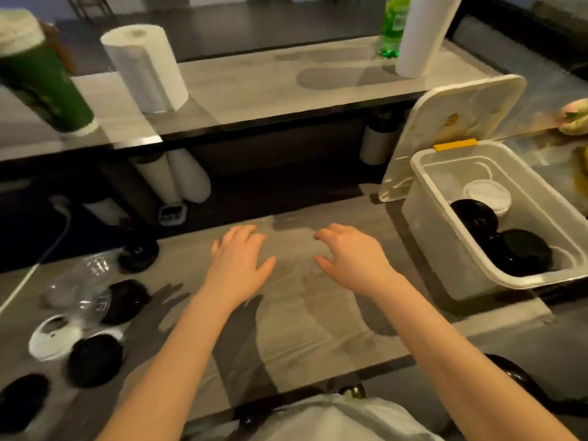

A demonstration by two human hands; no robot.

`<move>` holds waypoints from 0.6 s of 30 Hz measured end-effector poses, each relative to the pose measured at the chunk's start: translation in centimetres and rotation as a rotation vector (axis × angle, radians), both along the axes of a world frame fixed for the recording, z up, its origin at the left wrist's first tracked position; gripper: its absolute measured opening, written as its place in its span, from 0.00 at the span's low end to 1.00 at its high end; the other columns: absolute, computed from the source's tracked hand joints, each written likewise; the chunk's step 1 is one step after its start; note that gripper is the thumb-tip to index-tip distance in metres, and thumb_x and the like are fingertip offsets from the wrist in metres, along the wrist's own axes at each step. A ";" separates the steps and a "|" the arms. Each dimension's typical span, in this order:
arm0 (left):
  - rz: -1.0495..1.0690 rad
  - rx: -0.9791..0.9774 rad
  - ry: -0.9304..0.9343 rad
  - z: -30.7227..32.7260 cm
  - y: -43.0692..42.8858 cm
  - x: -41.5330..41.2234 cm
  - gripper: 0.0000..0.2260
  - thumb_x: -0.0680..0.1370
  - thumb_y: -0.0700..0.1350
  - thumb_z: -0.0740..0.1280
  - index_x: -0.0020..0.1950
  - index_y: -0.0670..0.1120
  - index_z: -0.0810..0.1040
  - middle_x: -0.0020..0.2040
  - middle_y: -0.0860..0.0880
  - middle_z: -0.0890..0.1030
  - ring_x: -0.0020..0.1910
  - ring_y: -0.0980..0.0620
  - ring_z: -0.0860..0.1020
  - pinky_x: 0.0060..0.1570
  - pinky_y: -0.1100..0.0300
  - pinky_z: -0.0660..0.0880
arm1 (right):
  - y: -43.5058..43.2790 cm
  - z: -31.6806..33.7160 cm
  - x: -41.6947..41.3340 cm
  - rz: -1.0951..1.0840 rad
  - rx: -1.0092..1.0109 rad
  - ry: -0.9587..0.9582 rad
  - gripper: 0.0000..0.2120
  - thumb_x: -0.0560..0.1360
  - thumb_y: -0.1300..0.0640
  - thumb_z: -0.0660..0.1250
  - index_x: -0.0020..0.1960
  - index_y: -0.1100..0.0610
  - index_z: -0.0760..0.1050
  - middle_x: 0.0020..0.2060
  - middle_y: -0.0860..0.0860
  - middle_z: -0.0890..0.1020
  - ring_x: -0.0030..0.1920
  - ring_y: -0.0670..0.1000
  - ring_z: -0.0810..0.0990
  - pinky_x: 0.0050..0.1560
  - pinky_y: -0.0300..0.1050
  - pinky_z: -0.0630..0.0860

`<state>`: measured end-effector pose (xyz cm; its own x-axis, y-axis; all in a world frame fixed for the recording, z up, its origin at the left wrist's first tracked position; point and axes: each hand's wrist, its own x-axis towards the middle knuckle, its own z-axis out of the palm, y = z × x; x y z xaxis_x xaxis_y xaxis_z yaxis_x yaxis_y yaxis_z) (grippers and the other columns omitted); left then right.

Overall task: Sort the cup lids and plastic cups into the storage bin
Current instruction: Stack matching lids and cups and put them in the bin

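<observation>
Both hands hovered empty over the grey wood-grain counter [305,329]. The left hand [237,256] was flat with its fingers nearly straight, and the right hand [350,253] was loosely clawed. Neither held anything.

The translucent rectangular plastic storage bin [445,249] sat at three o'clock from the hands. It already contained two glossy black round lids [474,218] and a white round lid [486,194]. The unsorted items lay at eight to nine o'clock: several matte black round lids [95,359], a white flat lid [51,340] and a clear plastic cup [79,288].

The likeliest slip seemed to be a forearm sweeping across to nine o'clock and knocking the nearest lids off the counter's front edge. The clear cup appeared to lie on its side, so a nudge could roll it. The bin's white hinged cover [451,122] stood propped open at twelve o'clock of the bin, and a bump might drop it shut.

The bin's mouth faced up, and its long axis ran from eleven to five o'clock. The cup was too blurred to tell its axis.
</observation>
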<state>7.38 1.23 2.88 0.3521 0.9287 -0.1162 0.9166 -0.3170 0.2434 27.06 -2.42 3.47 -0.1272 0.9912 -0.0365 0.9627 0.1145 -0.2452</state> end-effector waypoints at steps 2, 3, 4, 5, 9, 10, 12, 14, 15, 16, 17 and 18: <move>0.060 -0.024 0.001 -1.2 -0.5 -3.6 0.21 0.78 0.54 0.62 0.69 0.48 0.70 0.72 0.48 0.64 0.72 0.48 0.59 0.70 0.49 0.59 | 0.4 -0.5 -3.2 0.042 -0.030 0.012 0.20 0.78 0.48 0.60 0.69 0.52 0.67 0.62 0.50 0.73 0.62 0.53 0.72 0.54 0.50 0.75; 0.092 -0.034 0.000 -1.7 -0.8 -5.5 0.21 0.77 0.54 0.62 0.68 0.48 0.70 0.72 0.48 0.65 0.72 0.48 0.60 0.70 0.50 0.59 | 0.6 -0.8 -4.8 0.062 -0.049 0.016 0.20 0.78 0.49 0.60 0.68 0.52 0.67 0.63 0.50 0.73 0.63 0.53 0.72 0.54 0.50 0.75; 0.122 -0.046 -0.001 -2.3 -1.1 -7.2 0.21 0.77 0.55 0.62 0.68 0.48 0.71 0.71 0.48 0.66 0.72 0.48 0.61 0.70 0.51 0.60 | 0.7 -1.1 -6.5 0.083 -0.070 0.017 0.20 0.78 0.49 0.60 0.68 0.52 0.67 0.62 0.50 0.73 0.62 0.53 0.72 0.54 0.50 0.75; 0.148 -0.062 0.005 -2.8 -1.4 -9.0 0.21 0.78 0.55 0.62 0.68 0.48 0.70 0.72 0.48 0.66 0.72 0.48 0.61 0.69 0.51 0.60 | 0.8 -1.5 -8.1 0.109 -0.091 0.013 0.20 0.78 0.50 0.60 0.68 0.52 0.67 0.62 0.51 0.74 0.62 0.54 0.72 0.53 0.50 0.75; 0.236 -0.165 0.063 -4.7 -2.6 -15.3 0.22 0.79 0.55 0.60 0.71 0.48 0.67 0.74 0.49 0.63 0.73 0.47 0.59 0.68 0.48 0.61 | 1.1 -3.5 -14.5 0.213 -0.158 0.003 0.21 0.77 0.50 0.61 0.68 0.53 0.67 0.62 0.53 0.74 0.62 0.56 0.73 0.55 0.51 0.74; 0.262 -0.188 0.062 -5.3 -3.0 -16.9 0.23 0.79 0.55 0.60 0.71 0.48 0.67 0.74 0.48 0.63 0.73 0.47 0.58 0.69 0.48 0.61 | 1.1 -4.0 -16.0 0.236 -0.171 -0.002 0.21 0.77 0.50 0.62 0.68 0.53 0.67 0.62 0.53 0.74 0.62 0.56 0.73 0.56 0.51 0.73; 0.320 -0.237 0.047 -6.5 -3.6 -20.2 0.24 0.79 0.55 0.60 0.72 0.48 0.66 0.74 0.49 0.62 0.73 0.47 0.59 0.69 0.46 0.62 | 1.1 -4.8 -18.9 0.283 -0.191 -0.014 0.22 0.76 0.50 0.62 0.69 0.53 0.66 0.63 0.54 0.73 0.62 0.57 0.72 0.57 0.52 0.73; 0.375 -0.278 0.037 -7.5 -4.2 -23.2 0.25 0.78 0.55 0.61 0.73 0.47 0.64 0.74 0.48 0.62 0.73 0.47 0.61 0.69 0.48 0.64 | 1.2 -5.6 -21.8 0.335 -0.208 -0.022 0.23 0.76 0.50 0.62 0.70 0.53 0.65 0.63 0.54 0.73 0.63 0.58 0.72 0.56 0.52 0.73; 0.409 -0.291 0.033 -7.9 -4.3 -24.6 0.25 0.78 0.54 0.61 0.73 0.47 0.64 0.74 0.48 0.62 0.72 0.47 0.62 0.68 0.49 0.65 | 1.3 -5.9 -23.2 0.360 -0.222 -0.025 0.23 0.76 0.50 0.62 0.70 0.54 0.64 0.64 0.54 0.72 0.63 0.58 0.72 0.56 0.51 0.73; 0.447 -0.300 0.023 -8.2 -4.4 -26.0 0.26 0.78 0.54 0.62 0.73 0.47 0.62 0.74 0.47 0.62 0.71 0.46 0.64 0.67 0.50 0.66 | 1.5 -6.3 -24.6 0.381 -0.241 -0.028 0.23 0.77 0.50 0.62 0.70 0.54 0.64 0.64 0.54 0.72 0.63 0.58 0.71 0.55 0.51 0.73; 0.489 -0.307 0.008 -8.6 -4.3 -27.4 0.26 0.78 0.53 0.62 0.74 0.46 0.61 0.74 0.46 0.62 0.71 0.45 0.64 0.67 0.51 0.66 | 1.8 -6.5 -26.0 0.399 -0.263 -0.031 0.24 0.77 0.50 0.62 0.70 0.54 0.63 0.65 0.55 0.71 0.64 0.58 0.71 0.56 0.51 0.72; 0.528 -0.310 -0.010 -8.8 -4.1 -28.7 0.27 0.78 0.52 0.62 0.74 0.46 0.60 0.74 0.45 0.61 0.71 0.44 0.64 0.67 0.50 0.66 | 2.2 -6.8 -27.2 0.414 -0.288 -0.035 0.24 0.76 0.51 0.62 0.70 0.54 0.63 0.65 0.55 0.70 0.64 0.58 0.70 0.57 0.51 0.72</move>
<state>-21.32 -2.87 -5.93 -0.1441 0.9015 -0.4080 0.9278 0.2665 0.2611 -0.18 -0.24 -3.36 -0.5011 0.8071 -0.3122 0.8591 0.4206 -0.2915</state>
